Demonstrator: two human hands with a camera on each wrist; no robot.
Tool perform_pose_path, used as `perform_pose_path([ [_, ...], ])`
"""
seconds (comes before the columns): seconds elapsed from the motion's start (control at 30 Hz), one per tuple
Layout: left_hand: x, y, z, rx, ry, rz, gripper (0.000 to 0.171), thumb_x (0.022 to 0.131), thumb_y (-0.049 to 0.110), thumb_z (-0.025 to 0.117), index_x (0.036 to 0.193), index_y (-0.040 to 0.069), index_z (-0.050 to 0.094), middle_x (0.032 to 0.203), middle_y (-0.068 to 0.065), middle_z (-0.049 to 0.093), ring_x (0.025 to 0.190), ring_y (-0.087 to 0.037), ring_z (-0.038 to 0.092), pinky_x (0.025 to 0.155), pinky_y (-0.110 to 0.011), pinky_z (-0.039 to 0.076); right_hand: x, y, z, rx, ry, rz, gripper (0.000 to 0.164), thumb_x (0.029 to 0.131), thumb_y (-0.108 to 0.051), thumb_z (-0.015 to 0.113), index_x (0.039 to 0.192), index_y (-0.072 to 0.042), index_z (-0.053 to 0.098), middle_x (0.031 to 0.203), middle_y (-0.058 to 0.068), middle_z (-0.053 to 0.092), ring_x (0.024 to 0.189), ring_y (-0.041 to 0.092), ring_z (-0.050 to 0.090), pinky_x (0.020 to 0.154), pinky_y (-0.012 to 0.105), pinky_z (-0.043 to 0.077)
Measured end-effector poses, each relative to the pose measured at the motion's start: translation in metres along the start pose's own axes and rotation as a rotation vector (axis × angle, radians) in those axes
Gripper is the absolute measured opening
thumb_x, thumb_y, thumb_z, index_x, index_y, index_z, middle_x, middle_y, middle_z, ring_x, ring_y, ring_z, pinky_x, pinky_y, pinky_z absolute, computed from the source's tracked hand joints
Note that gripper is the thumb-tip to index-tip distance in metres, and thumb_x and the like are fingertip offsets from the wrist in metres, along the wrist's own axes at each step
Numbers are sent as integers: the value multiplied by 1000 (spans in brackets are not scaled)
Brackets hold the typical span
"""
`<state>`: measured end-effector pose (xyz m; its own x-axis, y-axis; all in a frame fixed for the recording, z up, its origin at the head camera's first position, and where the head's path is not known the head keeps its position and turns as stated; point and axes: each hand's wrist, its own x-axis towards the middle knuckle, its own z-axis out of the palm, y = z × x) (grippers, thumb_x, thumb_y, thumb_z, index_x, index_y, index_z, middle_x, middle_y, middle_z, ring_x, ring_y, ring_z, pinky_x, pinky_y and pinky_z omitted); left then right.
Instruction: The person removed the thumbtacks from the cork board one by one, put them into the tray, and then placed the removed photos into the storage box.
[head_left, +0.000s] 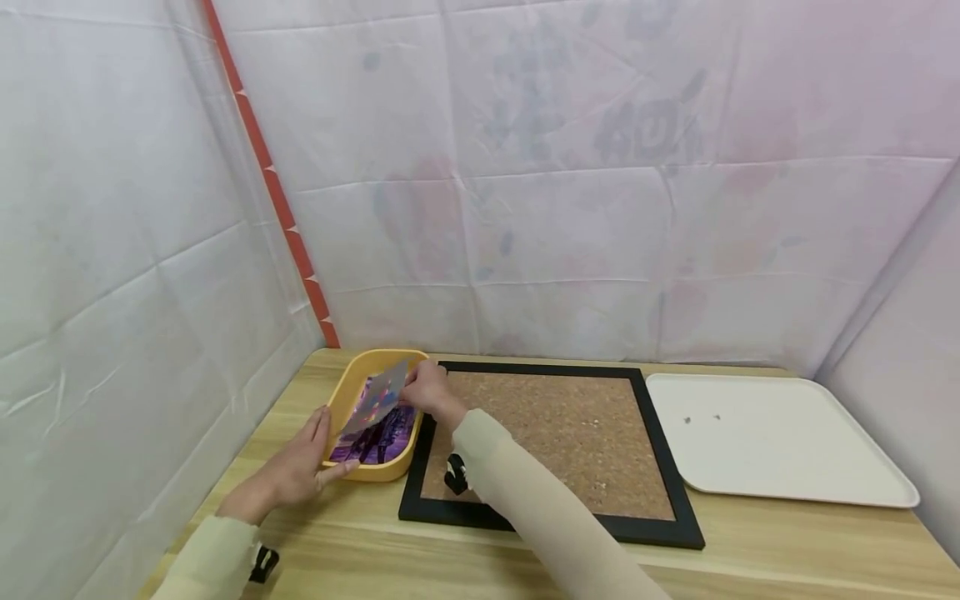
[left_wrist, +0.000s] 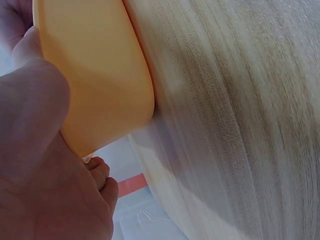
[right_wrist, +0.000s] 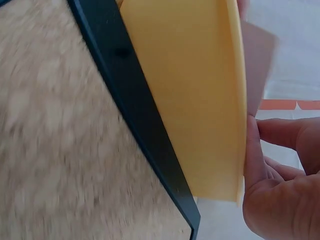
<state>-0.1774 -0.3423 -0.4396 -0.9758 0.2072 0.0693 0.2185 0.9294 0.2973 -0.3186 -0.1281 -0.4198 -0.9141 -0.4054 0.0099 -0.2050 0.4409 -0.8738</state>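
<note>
A yellow plastic bin stands at the left of the table, with purple printed cards lying in it. My left hand holds its near left corner, thumb along the near rim and fingers against the left side; in the left wrist view they wrap the outer wall. Over the bin, my right hand pinches the right edge of a greyish card with small coloured marks, tilted up above the purple ones. From the right wrist view, the card's plain back shows past the rim.
A cork board with a black frame lies right beside the bin, partly under my right forearm. Farther right is a white tray carrying a few tiny dark bits. White sheeting walls the table's back and sides.
</note>
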Motion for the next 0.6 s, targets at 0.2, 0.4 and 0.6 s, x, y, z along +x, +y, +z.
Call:
perform_pose_path([
  [0.2, 4, 6, -1, -26, -23, -9, 108, 98, 55, 62, 152, -23, 11, 158, -45, 10, 144, -61, 20, 114, -67, 27, 0, 2, 2, -24, 14, -22, 29, 89, 1, 72, 60, 2, 70, 68, 11, 75, 71, 32, 75, 45, 22, 41],
  [0.4, 5, 8, -7, -15, -41, -29, 107, 99, 55, 62, 151, -24, 11, 158, -45, 10, 145, -60, 20, 116, -64, 27, 1, 3, 2, -44, 19, -39, 30, 93, -4, 70, 63, -1, 71, 63, 5, 72, 61, 24, 71, 44, 22, 39],
  [0.6, 4, 8, -5, -12, -56, -25, 107, 99, 56, 60, 151, -24, 11, 158, -45, 9, 145, -60, 20, 116, -64, 27, -5, -1, 1, -59, -8, -9, 52, 100, -13, 62, 50, -11, 50, 46, 0, 53, 39, 11, 42, 39, 24, 31],
])
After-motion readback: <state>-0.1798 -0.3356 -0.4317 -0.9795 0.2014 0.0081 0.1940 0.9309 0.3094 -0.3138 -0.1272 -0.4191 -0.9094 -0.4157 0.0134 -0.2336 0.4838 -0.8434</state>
